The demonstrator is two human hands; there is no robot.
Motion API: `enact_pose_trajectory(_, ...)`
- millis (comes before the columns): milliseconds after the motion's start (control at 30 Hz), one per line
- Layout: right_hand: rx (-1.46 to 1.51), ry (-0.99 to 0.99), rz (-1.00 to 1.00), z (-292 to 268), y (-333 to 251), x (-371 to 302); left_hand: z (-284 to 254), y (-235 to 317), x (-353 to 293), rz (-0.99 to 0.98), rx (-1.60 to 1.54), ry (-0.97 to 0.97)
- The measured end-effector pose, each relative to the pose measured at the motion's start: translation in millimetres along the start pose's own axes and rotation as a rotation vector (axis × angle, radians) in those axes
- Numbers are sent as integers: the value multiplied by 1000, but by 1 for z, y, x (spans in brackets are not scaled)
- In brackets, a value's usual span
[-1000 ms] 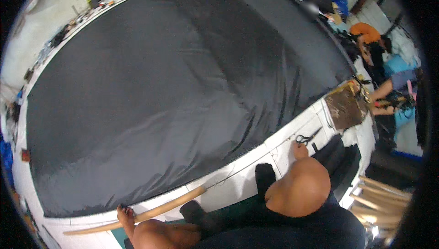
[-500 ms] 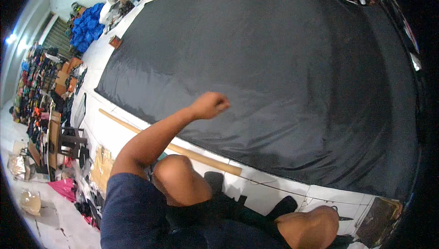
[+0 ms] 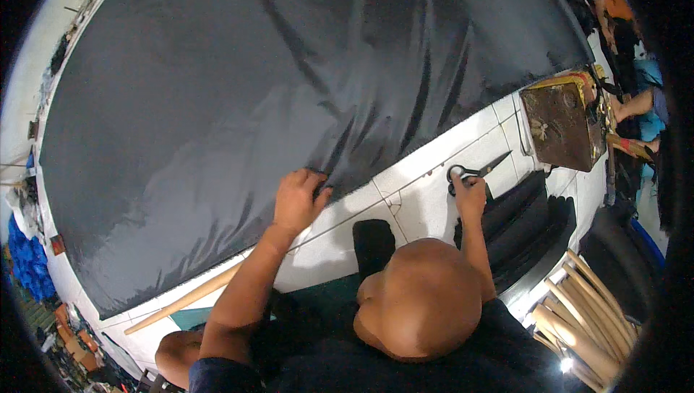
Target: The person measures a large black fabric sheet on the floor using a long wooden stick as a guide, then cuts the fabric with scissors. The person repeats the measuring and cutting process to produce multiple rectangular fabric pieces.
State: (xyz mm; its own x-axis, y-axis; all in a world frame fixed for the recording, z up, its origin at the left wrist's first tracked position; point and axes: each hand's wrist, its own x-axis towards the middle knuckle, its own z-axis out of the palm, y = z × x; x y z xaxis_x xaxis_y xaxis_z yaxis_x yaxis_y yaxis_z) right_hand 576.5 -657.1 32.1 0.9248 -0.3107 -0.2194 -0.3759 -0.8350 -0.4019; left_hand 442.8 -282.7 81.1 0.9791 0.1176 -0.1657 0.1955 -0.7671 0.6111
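Observation:
A wide sheet of black fabric (image 3: pixel 217 104) lies spread over the floor in front of me, with folds running through its right part. My left hand (image 3: pixel 298 198) is closed on the fabric near its front edge, its fingers curled and bunching the cloth. Farther right, my right hand (image 3: pixel 471 196) has its fingers closed at the handles of a pair of black scissors (image 3: pixel 473 172). The scissors are low over the white tiles, their blades pointing right, away from the fabric.
A wooden pole (image 3: pixel 189 298) lies along the fabric's front edge at left. A worn brown box-like block (image 3: pixel 560 124) stands at the right corner. Dark folded cloth (image 3: pixel 517 219) and several cardboard tubes (image 3: pixel 578 317) are at lower right. Another person's hand (image 3: pixel 636 106) shows at far right.
The view has swung to the right. My left hand, raised over the fabric before, now grips it near the edge. My right hand has come into view at the scissors.

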Motion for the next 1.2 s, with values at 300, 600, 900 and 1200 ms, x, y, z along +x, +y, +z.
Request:
enact_pose_trajectory(300, 99, -23, 144, 24, 18, 12, 53, 2, -7, 151, 151, 61)
enact_pose_trajectory(600, -73, -286, 118, -3, -30, -63, 47, 8, 14, -97, 257, 18)
enact_pose_trajectory(900, -66, -266, 148, 3, -15, -62, 70, 10, 17, -96, 331, -11)
enact_pose_trajectory(1200, 492, -478, 105, 10, 4, -66, 73, -11, 12, 111, 332, -44)
